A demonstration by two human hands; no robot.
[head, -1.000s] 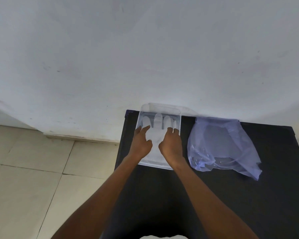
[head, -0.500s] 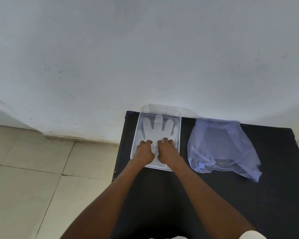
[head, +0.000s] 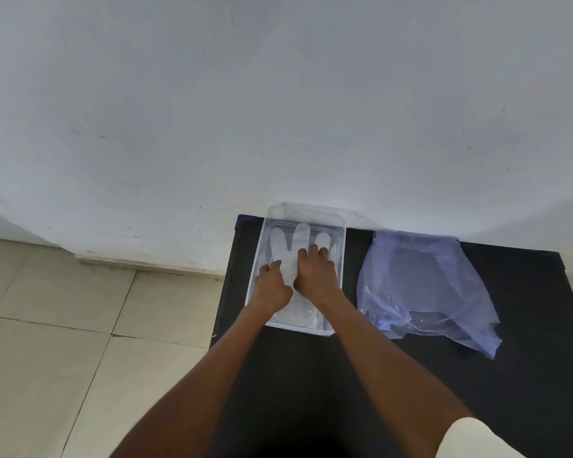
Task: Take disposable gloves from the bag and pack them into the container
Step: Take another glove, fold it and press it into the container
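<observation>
**A:** What did we see from the head camera?

**B:** We saw a clear, rectangular plastic container [head: 258, 279] sitting at the far left corner of the black bench [head: 526, 375], its far end against the white wall [head: 278, 94]. Inside it lay a translucent white disposable glove [head: 290, 249], flat, with its fingers pointing toward the wall.

**A:** And the hands?

**B:** Both were inside the container, palms down on the glove. We had the left hand [head: 272, 285] near the container's left wall, fingers bent and pressing on the glove's palm area. The right hand [head: 316, 272] sat just beside it, touching it at the thumbs, with curled fingertips resting at the base of the glove's fingers. Neither hand was closed around anything that we could make out; they pressed rather than gripped.

**A:** Where was the bag?

**B:** The pale blue, crumpled, see-through plastic bag [head: 424, 289] lay to the right of the container, near the bench's far edge, apart from both hands. We could not tell what it held.

**A:** Anything else?

**B:** Beige floor tiles [head: 80, 342] beyond the bench's left edge.
</observation>
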